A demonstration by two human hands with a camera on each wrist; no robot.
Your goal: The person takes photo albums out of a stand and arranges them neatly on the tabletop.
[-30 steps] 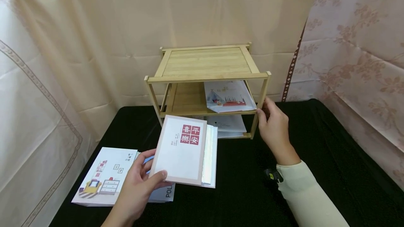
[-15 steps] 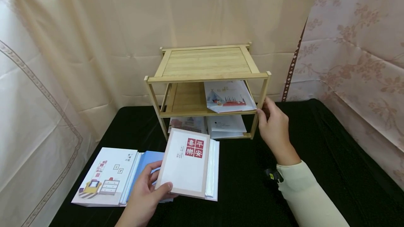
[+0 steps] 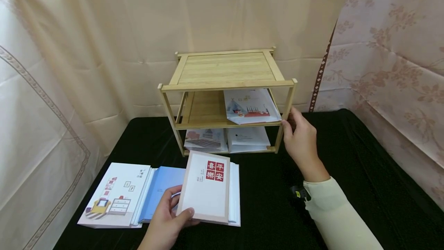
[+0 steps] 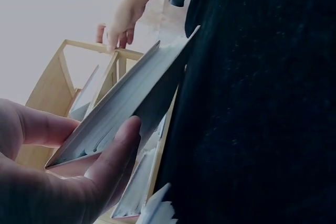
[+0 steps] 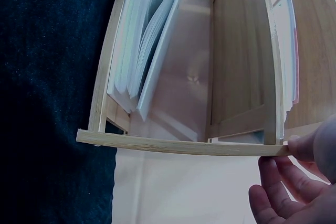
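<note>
My left hand [image 3: 166,219] holds a white book [image 3: 206,194] with a red block of characters, low in front of the rack. Its thumb lies on the cover and the fingers are underneath; a paler strip shows along the book's right side. In the left wrist view the book [image 4: 121,106] appears edge-on between thumb and fingers. My right hand [image 3: 301,142] pinches the right front post of a wooden shelf rack [image 3: 227,66]. Thumb and fingertips on either side of that post show in the right wrist view, where the right hand [image 5: 294,182] is partly cut off.
An illustrated white book [image 3: 114,196] and a blue book [image 3: 163,190] lie at the left on the black cloth [image 3: 267,211]. On the middle shelf, at the right, lies a picture book [image 3: 251,105]. Books [image 3: 204,138] also fill the bottom shelf. Curtains [image 3: 104,49] surround the table.
My left hand has lowered the white book toward me and slightly right, uncovering the bottom-shelf books and more of the blue book. My right hand stays on the post.
</note>
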